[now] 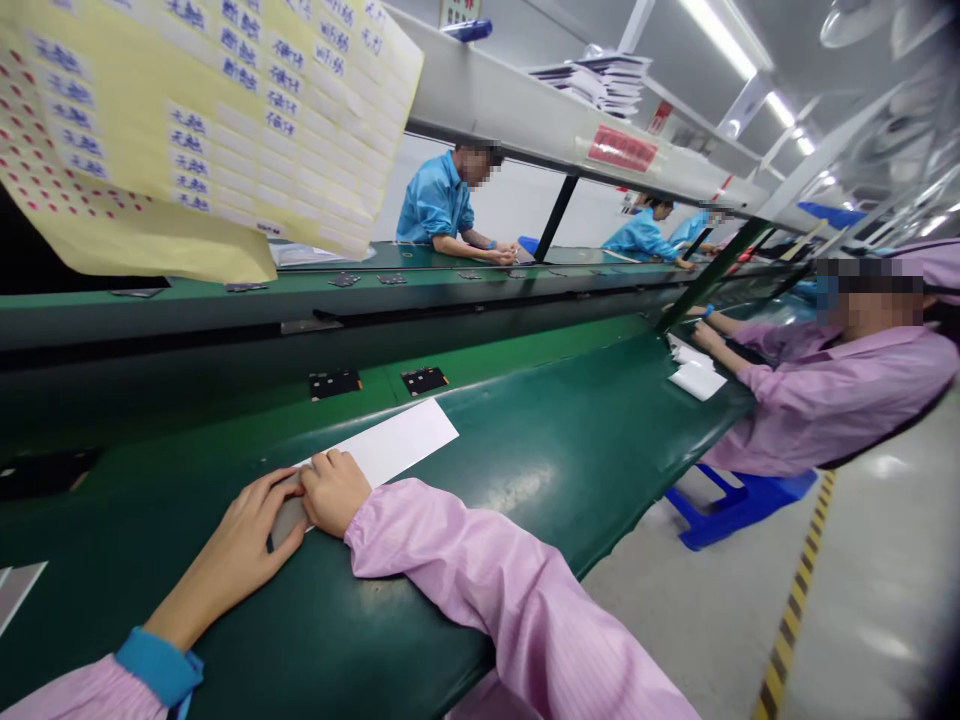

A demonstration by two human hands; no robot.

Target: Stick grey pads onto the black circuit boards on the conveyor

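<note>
A long white strip (pixel 405 438) lies flat on the green bench mat, its left end running under my hands. At that end is a flat grey piece (pixel 289 517), mostly covered by my fingers. My left hand (pixel 244 535) is wrapped round this grey piece, thumb on the near side and fingers on the far side. Curled against the strip's left end, my right hand (pixel 336 490) is closed and touches my left fingertips. Whatever the right fingers pinch is hidden. A blue band circles my left wrist.
Dark flat parts (pixel 335 384) lie on the green conveyor beyond the mat. A yellow label sheet (pixel 225 130) hangs at upper left. A co-worker in pink (pixel 847 390) sits at right near white sheets (pixel 696 372). Co-workers in blue (pixel 435 205) work opposite.
</note>
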